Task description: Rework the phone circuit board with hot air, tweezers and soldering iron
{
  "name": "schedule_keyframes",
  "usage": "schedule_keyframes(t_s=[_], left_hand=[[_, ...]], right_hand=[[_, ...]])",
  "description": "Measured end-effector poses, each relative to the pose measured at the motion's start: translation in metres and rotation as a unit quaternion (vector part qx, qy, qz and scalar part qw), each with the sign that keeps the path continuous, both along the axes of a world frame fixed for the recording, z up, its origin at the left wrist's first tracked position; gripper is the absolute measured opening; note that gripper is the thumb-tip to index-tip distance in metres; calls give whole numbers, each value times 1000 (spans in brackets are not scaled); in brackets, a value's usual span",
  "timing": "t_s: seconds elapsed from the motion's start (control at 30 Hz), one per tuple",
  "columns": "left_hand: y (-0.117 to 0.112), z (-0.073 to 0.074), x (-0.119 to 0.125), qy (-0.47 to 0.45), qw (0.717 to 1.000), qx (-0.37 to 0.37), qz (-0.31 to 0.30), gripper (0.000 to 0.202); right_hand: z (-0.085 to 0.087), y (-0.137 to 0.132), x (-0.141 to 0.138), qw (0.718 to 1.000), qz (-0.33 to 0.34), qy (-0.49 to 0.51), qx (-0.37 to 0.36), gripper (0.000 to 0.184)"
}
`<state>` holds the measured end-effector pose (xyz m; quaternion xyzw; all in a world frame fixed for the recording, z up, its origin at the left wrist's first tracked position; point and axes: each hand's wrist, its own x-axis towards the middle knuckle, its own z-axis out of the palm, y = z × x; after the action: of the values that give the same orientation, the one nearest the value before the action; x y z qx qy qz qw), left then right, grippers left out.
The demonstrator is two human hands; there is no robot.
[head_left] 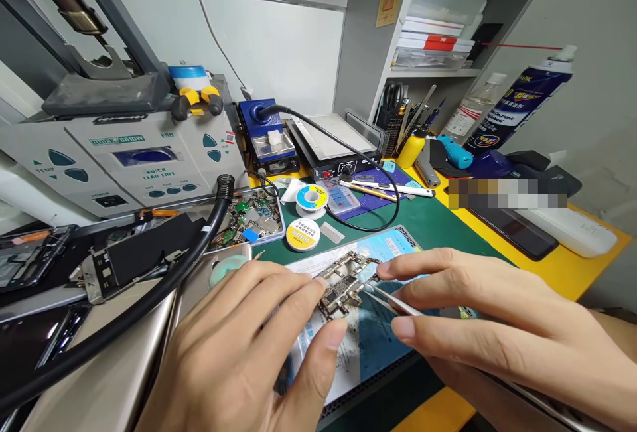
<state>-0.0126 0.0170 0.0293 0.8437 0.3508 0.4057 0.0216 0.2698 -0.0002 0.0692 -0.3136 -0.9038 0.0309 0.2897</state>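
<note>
A phone logic board (pixel 343 288) is held at a slant over a blue-and-white printed sheet (pixel 381 352). At its near left edge, the forefinger and thumb of my left hand (pixel 243 346) grip it. My right hand (pixel 502 316) pinches a pair of metal tweezers (pixel 401 303), whose tips point left at the board's right side. Whether the tips touch the board I cannot tell. The right forefinger reaches the board's upper right corner.
To the left stand a hot air station (pixel 149 160) and its black hose (pixel 199 253). A tray of board scraps (pixel 253 216), a solder wire spool (pixel 311 201) and a round tin (pixel 302 235) sit behind my hands. At right lie a dark phone (pixel 517 229) and a spray can (pixel 522 103).
</note>
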Motion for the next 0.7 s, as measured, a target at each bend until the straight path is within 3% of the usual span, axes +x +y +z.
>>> schedule_keyframes(t_s=[0.7], left_hand=[[-2, -2, 0, 7, 1000, 10, 3, 23]], right_hand=[[1, 4, 2, 999, 38, -5, -28, 37]])
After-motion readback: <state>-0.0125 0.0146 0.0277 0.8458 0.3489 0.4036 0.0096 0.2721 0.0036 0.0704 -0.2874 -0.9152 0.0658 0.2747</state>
